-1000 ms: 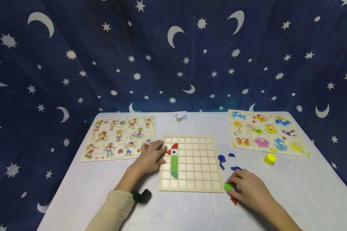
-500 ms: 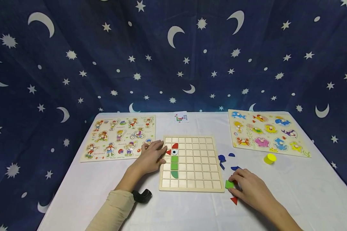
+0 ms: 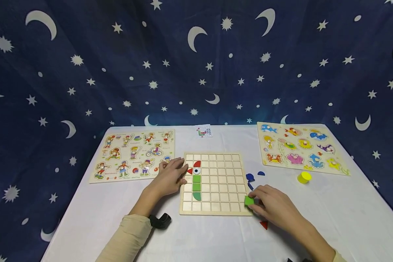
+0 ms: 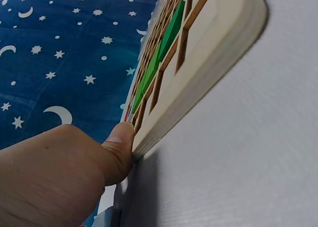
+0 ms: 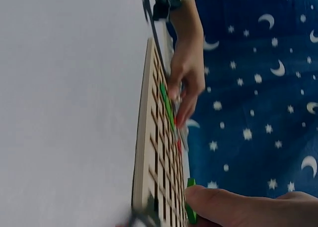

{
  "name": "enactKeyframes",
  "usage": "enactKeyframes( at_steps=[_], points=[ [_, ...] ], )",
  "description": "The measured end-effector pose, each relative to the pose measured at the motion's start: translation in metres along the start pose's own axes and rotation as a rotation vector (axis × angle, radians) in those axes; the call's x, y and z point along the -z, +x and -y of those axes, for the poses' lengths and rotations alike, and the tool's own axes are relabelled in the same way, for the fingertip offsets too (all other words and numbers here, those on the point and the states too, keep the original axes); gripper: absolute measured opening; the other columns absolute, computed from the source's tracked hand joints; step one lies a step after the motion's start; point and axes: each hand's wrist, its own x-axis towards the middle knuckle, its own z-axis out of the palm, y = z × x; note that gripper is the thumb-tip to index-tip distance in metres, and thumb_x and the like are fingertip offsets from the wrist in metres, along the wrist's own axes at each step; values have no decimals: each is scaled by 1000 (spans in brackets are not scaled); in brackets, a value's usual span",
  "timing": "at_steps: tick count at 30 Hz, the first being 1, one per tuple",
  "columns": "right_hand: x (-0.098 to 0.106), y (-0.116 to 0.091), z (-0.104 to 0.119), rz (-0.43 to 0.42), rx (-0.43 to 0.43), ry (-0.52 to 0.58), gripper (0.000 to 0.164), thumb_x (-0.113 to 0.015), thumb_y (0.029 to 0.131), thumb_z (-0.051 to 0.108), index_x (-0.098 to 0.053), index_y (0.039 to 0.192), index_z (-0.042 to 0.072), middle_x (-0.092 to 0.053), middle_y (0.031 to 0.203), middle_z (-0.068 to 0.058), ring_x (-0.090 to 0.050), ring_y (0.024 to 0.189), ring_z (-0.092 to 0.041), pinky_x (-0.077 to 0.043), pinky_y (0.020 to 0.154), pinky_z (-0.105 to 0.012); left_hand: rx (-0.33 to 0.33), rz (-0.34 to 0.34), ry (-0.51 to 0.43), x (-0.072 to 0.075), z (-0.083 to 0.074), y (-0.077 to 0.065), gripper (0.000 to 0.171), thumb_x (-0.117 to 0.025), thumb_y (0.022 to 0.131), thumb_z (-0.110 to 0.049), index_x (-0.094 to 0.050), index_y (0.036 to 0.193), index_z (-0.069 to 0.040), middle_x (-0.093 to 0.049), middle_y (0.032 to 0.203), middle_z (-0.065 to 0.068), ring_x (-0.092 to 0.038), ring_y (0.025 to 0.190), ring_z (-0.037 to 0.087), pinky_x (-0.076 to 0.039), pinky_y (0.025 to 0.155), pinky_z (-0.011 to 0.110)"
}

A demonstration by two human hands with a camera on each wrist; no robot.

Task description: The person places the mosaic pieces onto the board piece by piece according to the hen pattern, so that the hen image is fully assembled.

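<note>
The square wooden grid board [image 3: 217, 209] lies mid-table. In its left part sit a red quarter-round [image 3: 197, 164], a red triangle, an eye tile [image 3: 197, 171], two light green squares [image 3: 196, 178] and a darker green quarter-round [image 3: 197, 196]. My left hand [image 3: 169, 177] rests on the board's left edge; its thumb [image 4: 119, 142] touches that edge in the left wrist view. At the lower right corner my right hand [image 3: 275, 205] pinches a green square [image 3: 249, 201] between thumb and fingers. The right wrist view shows this green square [image 5: 191, 202] partly behind the thumb.
Blue pieces [image 3: 250, 177] lie right of the board, and a red triangle [image 3: 264, 225] near the right hand. A yellow cylinder [image 3: 304, 177] stands farther right. Picture puzzles lie at left [image 3: 134, 154] and right [image 3: 301, 147]. A small pattern card [image 3: 203, 131] lies at the back.
My right hand has moved left and slightly away from me with the green square, from the table to the board's lower right corner. The left hand stays on the board's edge.
</note>
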Motion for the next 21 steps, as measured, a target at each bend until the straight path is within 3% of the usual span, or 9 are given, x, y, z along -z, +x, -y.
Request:
enactKeyframes(
  at_steps=[10, 21],
  points=[
    [-7, 35, 38, -74, 217, 37, 25, -76, 78, 38, -72, 96, 21, -67, 96, 8, -63, 94, -12, -50, 81, -34, 0, -2, -7, -1, 1, 1, 57, -62, 88, -39, -52, 138, -13, -40, 149, 10, -29, 142, 24, -20, 98, 53],
    [-26, 67, 65, -84, 247, 69, 25, -72, 81, 41, -73, 97, 22, -65, 94, 10, -61, 88, -9, -50, 79, -31, -2, -2, -16, 2, 0, 1, 55, -63, 89, -35, -52, 137, -11, -40, 149, 11, -29, 142, 25, -21, 98, 52]
  ],
)
